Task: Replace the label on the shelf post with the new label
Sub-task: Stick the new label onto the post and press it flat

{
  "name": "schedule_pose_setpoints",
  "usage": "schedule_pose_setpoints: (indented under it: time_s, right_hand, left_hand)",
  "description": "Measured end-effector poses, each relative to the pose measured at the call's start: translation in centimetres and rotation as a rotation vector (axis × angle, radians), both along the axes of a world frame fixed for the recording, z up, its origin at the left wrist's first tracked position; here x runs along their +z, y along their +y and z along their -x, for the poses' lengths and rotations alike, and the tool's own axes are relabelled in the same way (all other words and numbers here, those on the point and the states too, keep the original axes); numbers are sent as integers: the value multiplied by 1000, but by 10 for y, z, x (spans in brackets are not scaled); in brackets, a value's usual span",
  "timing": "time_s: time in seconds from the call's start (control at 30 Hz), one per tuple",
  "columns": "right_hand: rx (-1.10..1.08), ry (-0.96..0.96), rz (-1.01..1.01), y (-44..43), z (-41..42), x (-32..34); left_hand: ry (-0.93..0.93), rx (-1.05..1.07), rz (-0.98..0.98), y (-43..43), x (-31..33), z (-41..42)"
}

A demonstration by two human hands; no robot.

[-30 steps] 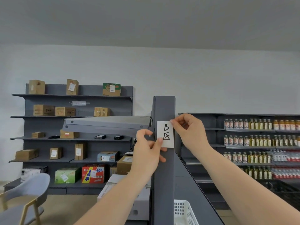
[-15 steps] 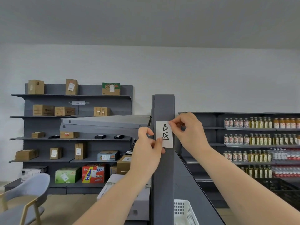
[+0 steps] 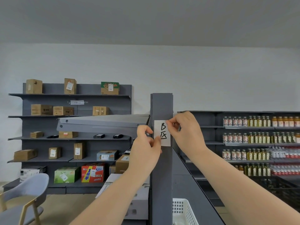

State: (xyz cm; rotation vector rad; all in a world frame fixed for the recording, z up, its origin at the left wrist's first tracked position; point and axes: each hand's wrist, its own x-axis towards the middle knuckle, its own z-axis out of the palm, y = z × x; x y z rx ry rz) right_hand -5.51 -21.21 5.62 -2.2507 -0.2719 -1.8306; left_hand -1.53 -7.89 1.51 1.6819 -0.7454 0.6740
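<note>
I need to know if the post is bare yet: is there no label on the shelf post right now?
No, a white label with handwriting sits against the shelf post, pinched by the left hand and right hand.

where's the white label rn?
In the head view, the white label sits centre frame on the front face of the grey shelf post, below its top. The left hand pinches its lower left edge and the right hand its upper right corner.
</note>
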Motion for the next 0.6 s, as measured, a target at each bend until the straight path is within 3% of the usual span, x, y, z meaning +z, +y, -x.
schedule_pose_setpoints:
  time_s: [0.2,0.43,0.6]
  right_hand:
    - [-90,-49,19,4,6,4]
    - [246,112,-385,-4,21,17]
    - [160,321,-395,-2,9,23]
  left_hand:
    - [-49,39,-34,1,-1,2]
    - [-126,204,-158,17,18,1]
    - [-148,129,-65,12,48,-2]
